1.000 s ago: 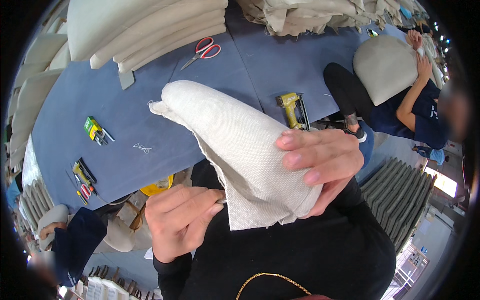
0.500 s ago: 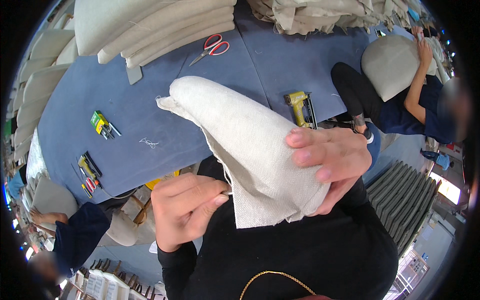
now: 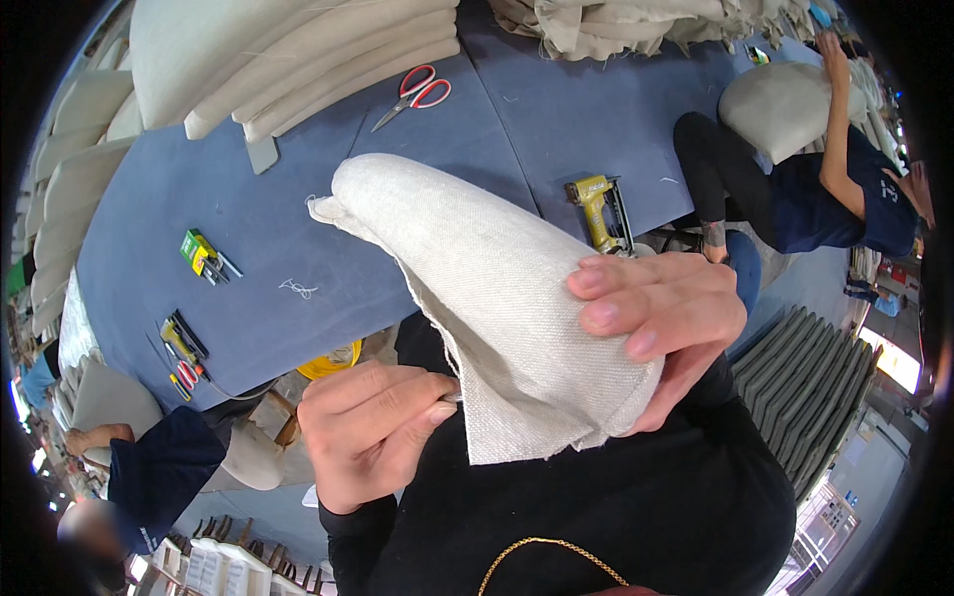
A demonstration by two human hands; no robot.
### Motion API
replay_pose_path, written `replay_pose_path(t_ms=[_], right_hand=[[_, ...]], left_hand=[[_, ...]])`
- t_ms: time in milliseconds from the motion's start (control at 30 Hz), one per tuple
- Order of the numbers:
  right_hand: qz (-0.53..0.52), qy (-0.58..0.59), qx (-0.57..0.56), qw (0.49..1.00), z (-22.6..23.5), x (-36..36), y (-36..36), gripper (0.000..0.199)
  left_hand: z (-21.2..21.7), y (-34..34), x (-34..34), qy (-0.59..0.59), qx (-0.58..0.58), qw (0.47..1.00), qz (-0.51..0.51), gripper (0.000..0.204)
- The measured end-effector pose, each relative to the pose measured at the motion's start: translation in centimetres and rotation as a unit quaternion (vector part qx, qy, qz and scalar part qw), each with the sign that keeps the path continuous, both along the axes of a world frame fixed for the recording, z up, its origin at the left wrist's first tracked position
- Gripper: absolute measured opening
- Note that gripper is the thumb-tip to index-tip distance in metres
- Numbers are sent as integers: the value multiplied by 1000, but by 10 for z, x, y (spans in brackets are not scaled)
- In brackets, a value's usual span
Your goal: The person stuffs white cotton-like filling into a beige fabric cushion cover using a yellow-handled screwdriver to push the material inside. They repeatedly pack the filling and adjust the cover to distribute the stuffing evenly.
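Right hand [image 3: 661,323] fingers curl over the beige fabric-covered cushion piece [image 3: 477,268], gripping its near end; left hand [image 3: 373,427] pinches the fabric's edge beside it. The cushion has lifted slightly nearer than before, above the blue table [image 3: 258,248], yellow staple gun [image 3: 596,211] just behind it.

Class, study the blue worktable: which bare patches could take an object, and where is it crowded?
Blue table is bare between the red scissors and yellow staple gun, and between the green tool and fabric-covered piece. Crowded along the far edge: stacked cushions.
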State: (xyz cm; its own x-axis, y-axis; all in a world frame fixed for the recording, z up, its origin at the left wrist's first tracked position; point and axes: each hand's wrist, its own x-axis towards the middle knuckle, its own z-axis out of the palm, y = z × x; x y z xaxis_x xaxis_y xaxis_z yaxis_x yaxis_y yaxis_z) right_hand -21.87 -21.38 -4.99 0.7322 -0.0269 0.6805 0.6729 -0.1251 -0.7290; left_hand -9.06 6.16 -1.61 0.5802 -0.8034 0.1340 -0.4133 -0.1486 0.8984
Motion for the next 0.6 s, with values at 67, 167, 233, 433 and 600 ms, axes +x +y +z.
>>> replay_pose_path(t_ms=[67,167,233,433,600], right_hand=[[-13,-2,11,1000,0,1,0,71],[-25,-12,25,999,-1,4,1,71],[-15,-13,35,999,-1,6,1,71],[-5,-17,19,1000,-1,9,-4,69],[-4,-18,30,999,-3,13,-1,69]], left_hand=[[-4,-2,-2,14,-3,1000,9,15],[-9,-2,-5,39,4,999,16,15],[-9,0,-4,45,20,999,15,15],[-17,5,5,97,20,995,12,16],[-24,3,15,95,16,995,-14,17]])
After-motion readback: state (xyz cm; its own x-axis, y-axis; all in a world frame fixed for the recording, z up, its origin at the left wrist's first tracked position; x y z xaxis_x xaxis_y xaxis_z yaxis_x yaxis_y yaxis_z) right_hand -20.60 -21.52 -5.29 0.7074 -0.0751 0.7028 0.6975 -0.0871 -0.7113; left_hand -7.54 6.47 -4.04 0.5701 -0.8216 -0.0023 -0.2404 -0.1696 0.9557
